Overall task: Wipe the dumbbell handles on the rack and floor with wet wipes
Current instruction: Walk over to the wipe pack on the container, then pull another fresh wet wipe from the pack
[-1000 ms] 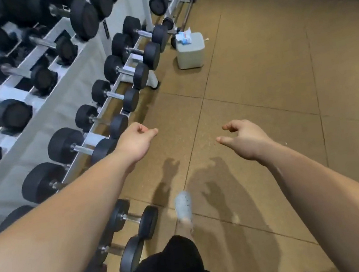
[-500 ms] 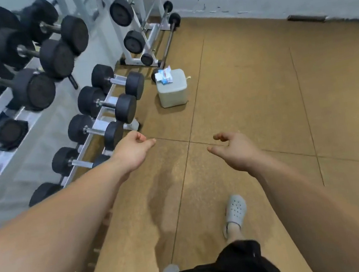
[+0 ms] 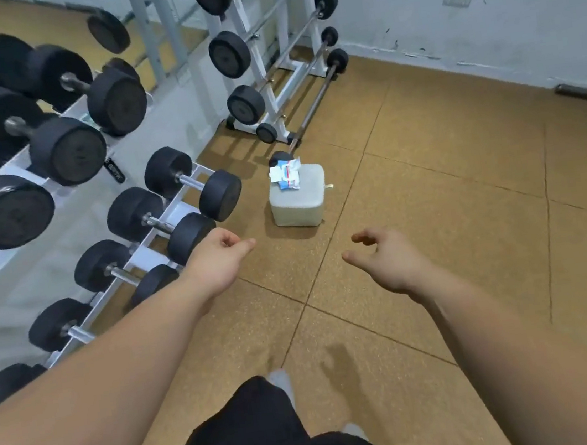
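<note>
Closer now to the wipes pack (image 3: 286, 175) on its white tub (image 3: 299, 204), we hold left hand (image 3: 220, 266) and right hand (image 3: 389, 264) out, fingers loosely curled, empty.

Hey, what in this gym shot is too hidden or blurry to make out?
Head view, wipe packet: print too small to read.
Head view, upper dumbbells: blurred, cut off by the left edge.
Head view, shoes: mostly hidden by the black shorts.

Bright, soft shadows, wide-angle edge warping
</note>
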Available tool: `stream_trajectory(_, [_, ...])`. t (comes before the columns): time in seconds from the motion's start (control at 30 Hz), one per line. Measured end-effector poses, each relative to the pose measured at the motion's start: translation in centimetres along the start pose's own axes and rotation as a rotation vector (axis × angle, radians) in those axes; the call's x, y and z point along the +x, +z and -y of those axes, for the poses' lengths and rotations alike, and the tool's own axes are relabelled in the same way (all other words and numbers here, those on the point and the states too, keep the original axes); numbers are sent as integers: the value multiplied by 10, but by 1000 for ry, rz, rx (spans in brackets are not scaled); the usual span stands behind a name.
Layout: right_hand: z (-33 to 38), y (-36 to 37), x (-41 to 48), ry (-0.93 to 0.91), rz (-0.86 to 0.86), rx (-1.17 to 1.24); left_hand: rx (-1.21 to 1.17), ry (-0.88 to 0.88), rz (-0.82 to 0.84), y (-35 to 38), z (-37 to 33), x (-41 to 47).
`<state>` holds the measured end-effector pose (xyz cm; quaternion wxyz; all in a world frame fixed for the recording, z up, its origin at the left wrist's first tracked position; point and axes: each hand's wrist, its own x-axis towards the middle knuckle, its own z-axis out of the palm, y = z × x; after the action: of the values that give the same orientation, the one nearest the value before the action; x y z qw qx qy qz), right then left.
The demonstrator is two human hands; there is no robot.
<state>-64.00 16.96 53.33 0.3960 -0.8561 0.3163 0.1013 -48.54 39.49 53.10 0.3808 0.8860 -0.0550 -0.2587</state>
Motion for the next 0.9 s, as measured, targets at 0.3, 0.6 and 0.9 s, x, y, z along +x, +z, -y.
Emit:
stream_trajectory(0.3, [41,-60,239,45,22,-52,-51,-62,77,28,-81,234])
stream_trajectory(0.6, [88,-105,460,133,84,-17,7,-137,138,38,-174,444])
stream_trajectory(0.9, [42,-69,699,185,290,-23,86,-331,123,124,-165,617])
